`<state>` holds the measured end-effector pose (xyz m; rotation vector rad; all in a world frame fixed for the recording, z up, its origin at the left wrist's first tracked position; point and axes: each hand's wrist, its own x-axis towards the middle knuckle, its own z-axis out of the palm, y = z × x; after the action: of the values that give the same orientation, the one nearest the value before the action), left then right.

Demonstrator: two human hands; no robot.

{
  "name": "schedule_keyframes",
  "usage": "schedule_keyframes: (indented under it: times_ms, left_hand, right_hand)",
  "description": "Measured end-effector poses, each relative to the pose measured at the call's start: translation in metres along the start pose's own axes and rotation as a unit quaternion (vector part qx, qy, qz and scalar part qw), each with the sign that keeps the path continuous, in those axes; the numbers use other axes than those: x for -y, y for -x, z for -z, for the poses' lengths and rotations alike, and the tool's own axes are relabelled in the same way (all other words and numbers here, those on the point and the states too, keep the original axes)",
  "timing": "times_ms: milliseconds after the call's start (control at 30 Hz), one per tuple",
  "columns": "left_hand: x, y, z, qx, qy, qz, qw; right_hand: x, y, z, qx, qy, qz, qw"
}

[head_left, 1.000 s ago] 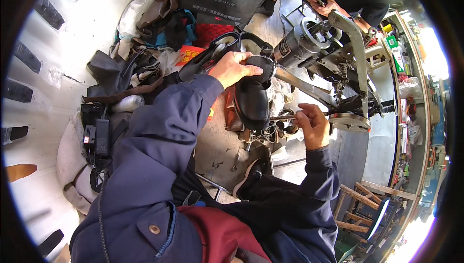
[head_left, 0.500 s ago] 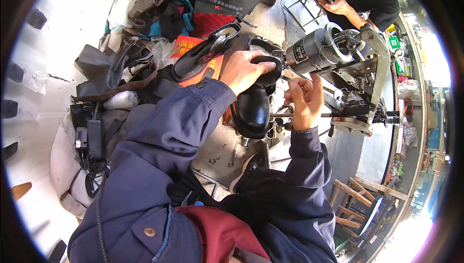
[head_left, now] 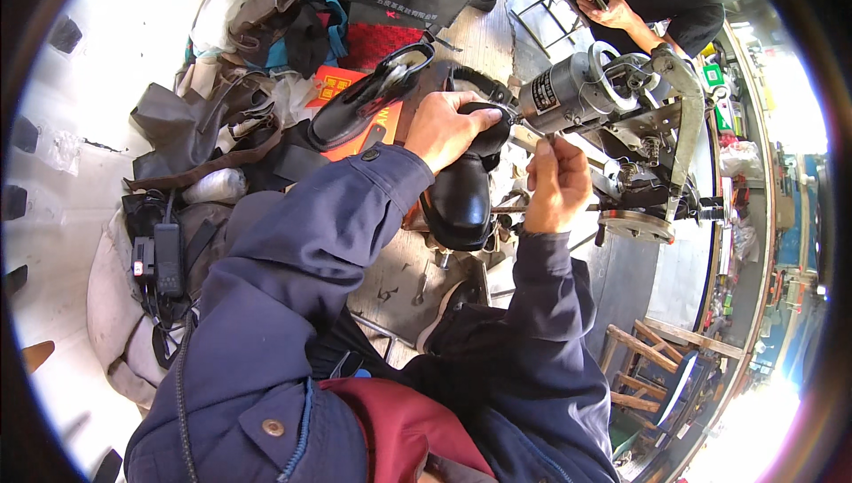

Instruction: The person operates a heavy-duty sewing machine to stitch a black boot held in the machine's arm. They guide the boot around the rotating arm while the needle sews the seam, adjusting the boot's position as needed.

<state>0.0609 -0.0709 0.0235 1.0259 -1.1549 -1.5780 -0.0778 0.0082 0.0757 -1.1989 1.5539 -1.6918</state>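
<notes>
My left hand [head_left: 444, 128] grips the upper part of a black leather shoe [head_left: 454, 208], its toe hanging down toward me. The shoe is beside a metal sewing machine [head_left: 670, 146] with a cylinder [head_left: 555, 97] and a handwheel [head_left: 639, 224]. My right hand [head_left: 561, 181] is raised just below the cylinder, fingers pinched together; whatever they hold is too small to name. Another black shoe [head_left: 355, 106] lies behind my left hand on an orange box [head_left: 333, 84].
Leather scraps [head_left: 177, 133] and a dark bag [head_left: 390, 4] crowd the left and back. A co-worker's hands [head_left: 603, 4] hold a phone beyond the machine. At right are a wooden stool [head_left: 648, 368] and cluttered shelves [head_left: 745, 181]. Cabled black devices [head_left: 164, 257] lie at left.
My right hand has risen from the lower rod toward the underside of the cylinder and its fingers are pinched higher up. My left hand with the shoe has shifted slightly right.
</notes>
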Motion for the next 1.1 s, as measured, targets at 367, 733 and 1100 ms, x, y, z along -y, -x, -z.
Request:
schedule_keyframes:
  times_ms: [367, 733, 1100]
  left_hand:
    - [0.011, -0.006, -0.004, -0.044, -0.068, -0.071, 0.994]
    - [-0.001, -0.008, 0.0, 0.016, -0.04, -0.031, 0.999]
    - [-0.01, -0.005, -0.003, 0.025, 0.057, 0.004, 0.998]
  right_hand:
    - [0.021, 0.033, 0.0, 0.279, 0.193, 0.054, 0.939]
    - [-0.046, -0.012, 0.237, 0.001, 0.35, -0.184, 0.919]
    - [-0.099, -0.01, 0.242, -0.022, 0.308, -0.234, 0.922]
